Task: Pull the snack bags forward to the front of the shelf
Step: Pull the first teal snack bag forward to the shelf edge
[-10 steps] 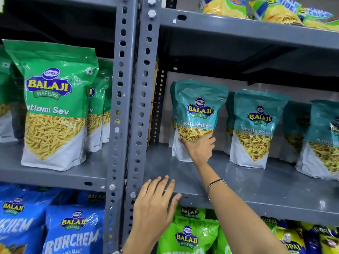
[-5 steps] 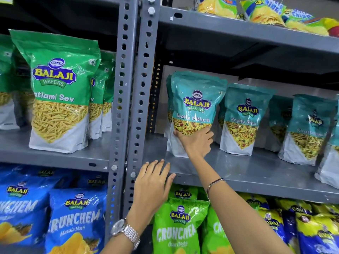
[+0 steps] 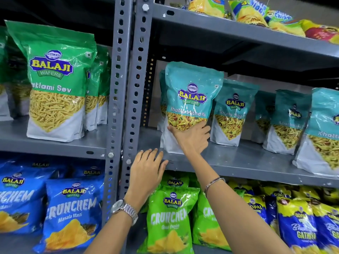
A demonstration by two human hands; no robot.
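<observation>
A: Head view first. Your right hand [image 3: 190,139] has a grip on the teal Khatta Mitha bag [image 3: 190,99], fingers spread flat across its lower front and the thumb round its left edge. That is a loose pinch, not a full wrap. The bag stands upright near the left end of the shelf [image 3: 238,162], at about 12 o'clock from your wrist, its base a little back from the lip.

B: And my left?

A: Your left hand [image 3: 146,171] is open and holds nothing; its fingertips [image 3: 150,153] rest on the front edge of the shelf at roughly 10 o'clock from your watch [image 3: 124,210].

B: What could go wrong?

A: I judge the bag top-heavy and slick. Pull low and fast and the top may tip back, or the base may overshoot the lip and drop onto the green Crunchem bags [image 3: 168,217] below. Your left fingers also sit in the path, so the base could snag on them.

B: Anything behind it?

A: Another teal bag [image 3: 162,107] stands right behind, at 9 o'clock of the front one; whether they touch I cannot tell. It may drag or topple. The neighbours at 3 o'clock [image 3: 233,114] stand further back and apart, waiting.
</observation>
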